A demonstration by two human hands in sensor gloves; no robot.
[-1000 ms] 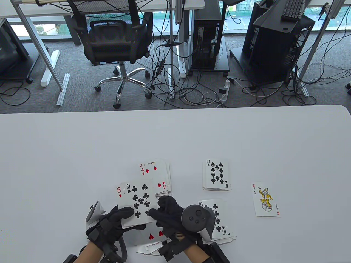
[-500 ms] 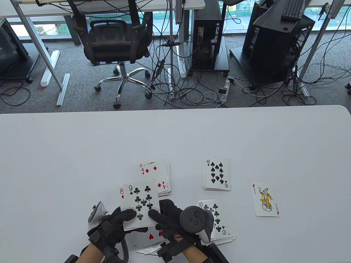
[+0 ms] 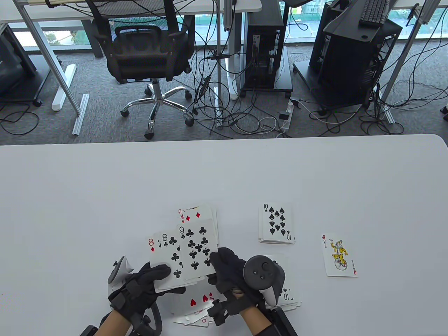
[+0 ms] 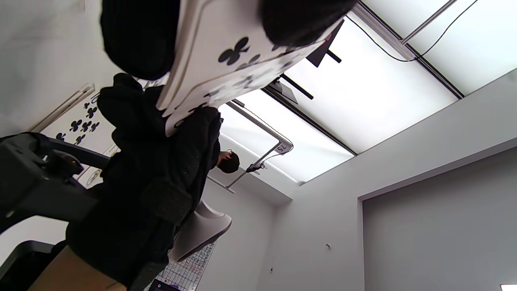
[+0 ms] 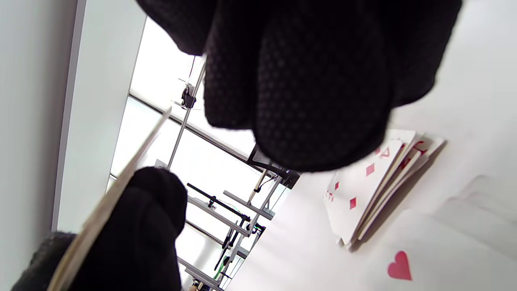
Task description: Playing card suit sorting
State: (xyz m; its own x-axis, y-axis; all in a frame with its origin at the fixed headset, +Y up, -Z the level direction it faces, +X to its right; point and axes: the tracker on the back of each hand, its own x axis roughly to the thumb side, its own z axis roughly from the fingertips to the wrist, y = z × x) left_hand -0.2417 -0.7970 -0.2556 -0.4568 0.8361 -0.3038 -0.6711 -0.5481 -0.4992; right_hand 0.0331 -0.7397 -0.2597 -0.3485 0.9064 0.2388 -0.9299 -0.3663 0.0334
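Nine of clubs (image 3: 196, 250) in right hand (image 3: 231, 271), above table (image 3: 105, 192)

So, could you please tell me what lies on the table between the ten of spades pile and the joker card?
Nothing: in the table view, the stretch between the ten of spades pile and the joker card is bare white table.

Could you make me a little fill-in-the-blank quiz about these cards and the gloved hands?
1. The right hand pinches the nine of ____.
2. The left hand holds a fan of cards; its leftmost red card shows the number ____.
3. The pile beside the joker shows the ten of ____.
4. Below the hands lies a pile of red ____.

Missing words: clubs; 8; spades; hearts
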